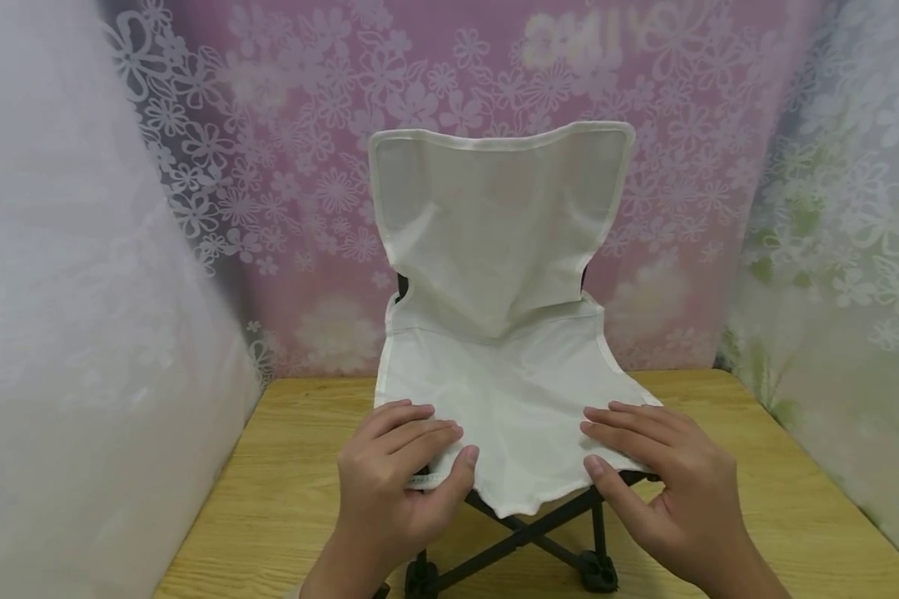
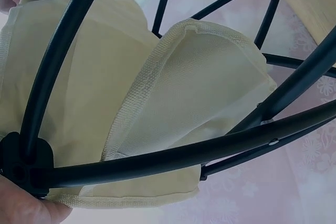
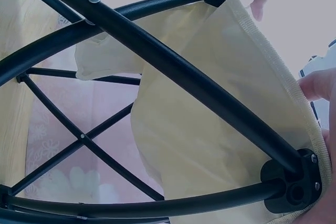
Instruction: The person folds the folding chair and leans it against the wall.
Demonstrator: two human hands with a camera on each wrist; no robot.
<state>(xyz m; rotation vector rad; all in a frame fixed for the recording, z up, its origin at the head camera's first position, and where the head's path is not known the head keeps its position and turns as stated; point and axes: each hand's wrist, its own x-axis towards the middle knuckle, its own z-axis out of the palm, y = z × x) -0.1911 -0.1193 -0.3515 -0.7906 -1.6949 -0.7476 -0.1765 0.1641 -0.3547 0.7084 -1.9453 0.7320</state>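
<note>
The left hand and right hand lie flat on the front corners of a white fabric seat, fingers extended, thumbs held apart from them. The seat belongs to a folding chair standing upright on a yellowish wood-grain tabletop with rounded far corners, its crossed black tubular frame underneath. Behind hangs a pink curtain printed with white flowers; a pale, plainer sheet slants along the left, a green-tinged floral sheet along the right.
</note>
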